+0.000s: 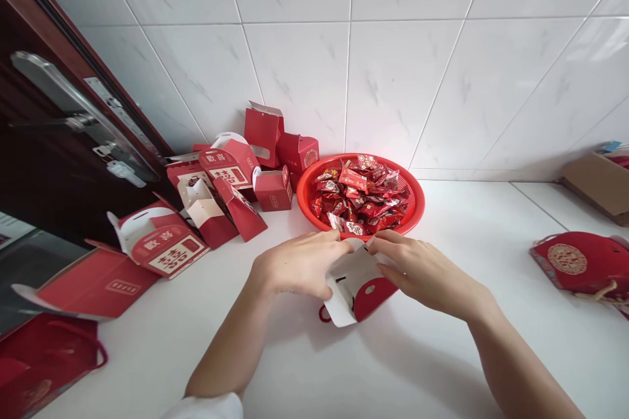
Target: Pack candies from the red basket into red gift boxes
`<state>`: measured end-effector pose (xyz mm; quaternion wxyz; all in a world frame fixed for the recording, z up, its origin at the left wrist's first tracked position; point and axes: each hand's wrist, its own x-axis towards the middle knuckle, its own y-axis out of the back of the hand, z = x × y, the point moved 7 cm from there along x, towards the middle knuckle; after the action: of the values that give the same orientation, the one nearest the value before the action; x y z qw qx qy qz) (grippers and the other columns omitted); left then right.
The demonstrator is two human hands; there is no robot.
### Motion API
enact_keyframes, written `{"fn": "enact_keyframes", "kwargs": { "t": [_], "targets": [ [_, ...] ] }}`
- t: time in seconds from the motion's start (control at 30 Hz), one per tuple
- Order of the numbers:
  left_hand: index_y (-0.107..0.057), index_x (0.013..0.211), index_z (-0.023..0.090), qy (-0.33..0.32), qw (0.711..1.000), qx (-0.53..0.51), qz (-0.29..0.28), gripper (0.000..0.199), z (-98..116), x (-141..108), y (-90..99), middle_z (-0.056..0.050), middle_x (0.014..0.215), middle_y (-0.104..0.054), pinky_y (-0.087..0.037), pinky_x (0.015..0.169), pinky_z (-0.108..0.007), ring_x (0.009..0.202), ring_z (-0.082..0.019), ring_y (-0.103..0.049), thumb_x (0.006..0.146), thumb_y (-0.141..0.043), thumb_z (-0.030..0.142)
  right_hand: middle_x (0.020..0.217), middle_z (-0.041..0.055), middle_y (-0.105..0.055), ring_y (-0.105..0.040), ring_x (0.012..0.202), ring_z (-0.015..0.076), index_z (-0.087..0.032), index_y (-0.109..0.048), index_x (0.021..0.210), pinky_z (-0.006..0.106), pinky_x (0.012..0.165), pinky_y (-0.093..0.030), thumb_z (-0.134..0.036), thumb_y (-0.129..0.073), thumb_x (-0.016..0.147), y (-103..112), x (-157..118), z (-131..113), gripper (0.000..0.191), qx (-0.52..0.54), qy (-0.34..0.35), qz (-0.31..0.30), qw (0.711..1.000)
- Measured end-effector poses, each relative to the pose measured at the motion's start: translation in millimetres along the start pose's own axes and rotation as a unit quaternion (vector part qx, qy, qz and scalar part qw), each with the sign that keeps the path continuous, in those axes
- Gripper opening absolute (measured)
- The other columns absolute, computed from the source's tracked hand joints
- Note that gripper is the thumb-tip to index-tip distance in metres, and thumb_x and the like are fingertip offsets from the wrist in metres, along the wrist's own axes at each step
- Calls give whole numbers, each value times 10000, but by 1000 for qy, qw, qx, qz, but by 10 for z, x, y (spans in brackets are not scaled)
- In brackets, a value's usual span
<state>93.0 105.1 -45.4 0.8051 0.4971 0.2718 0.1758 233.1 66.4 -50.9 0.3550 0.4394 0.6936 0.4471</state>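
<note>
Between my two hands is a red paper gift box (354, 285) with a white inside, its top flaps spread apart. My left hand (299, 265) grips its left flap, thumb on the near side and fingers at the far edge. On the other side, my right hand (413, 265) has its fingers closed on the far right edge of the box. Just beyond both hands sits a red plastic basket (417, 200) heaped with red-wrapped candies (356, 186). A small red ring shape shows beside the box's left flap.
Several folded red boxes (230, 170) stand in a cluster at the left, near a dark door with a metal handle (73, 105). A red bag with a cord (49, 360) lies at the lower left. At the right are a red box with twine (584, 262) and a cardboard carton (594, 183).
</note>
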Motion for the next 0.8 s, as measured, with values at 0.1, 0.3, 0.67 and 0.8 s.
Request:
{"fn": "enact_keyframes", "kwargs": {
  "t": [0.1,0.3,0.67,0.8],
  "targets": [
    [-519,1442,352,5,999,-14,-32,809,-10,20,-55,-49,1308,-664,-543,904,-371,1201,-336,-645,678,-743,203,1031,54,-674,-624,750,193,-216,-643,1026,323,654,-463,-206,-515,1012,21,-36,11,129,-5,-7,-23,1000],
    [-482,1473,326,24,997,-33,-61,833,49,-5,-79,-63,1256,-660,-540,913,-377,1198,-338,-641,686,-721,198,1227,61,-702,-691,961,272,-316,-578,1379,336,758,-493,-337,-738,850,19,-187,80,554,13,39,-77,996],
    [-513,1412,250,35,992,-18,-119,780,28,113,-92,-77,1220,-641,-526,821,-328,1177,-311,-621,676,-768,277,1044,75,-741,-684,942,309,-236,-449,1525,349,725,-441,-253,-772,786,-227,-58,182,807,-40,-15,-212,976],
    [-594,1297,244,13,992,-16,-127,703,53,94,-130,-49,1111,-700,-528,797,-319,1114,-312,-649,638,-820,336,895,42,-717,-672,862,296,-225,-540,1444,325,674,-414,-337,-820,775,-244,-52,117,733,-22,39,-238,970]
  ]
}}
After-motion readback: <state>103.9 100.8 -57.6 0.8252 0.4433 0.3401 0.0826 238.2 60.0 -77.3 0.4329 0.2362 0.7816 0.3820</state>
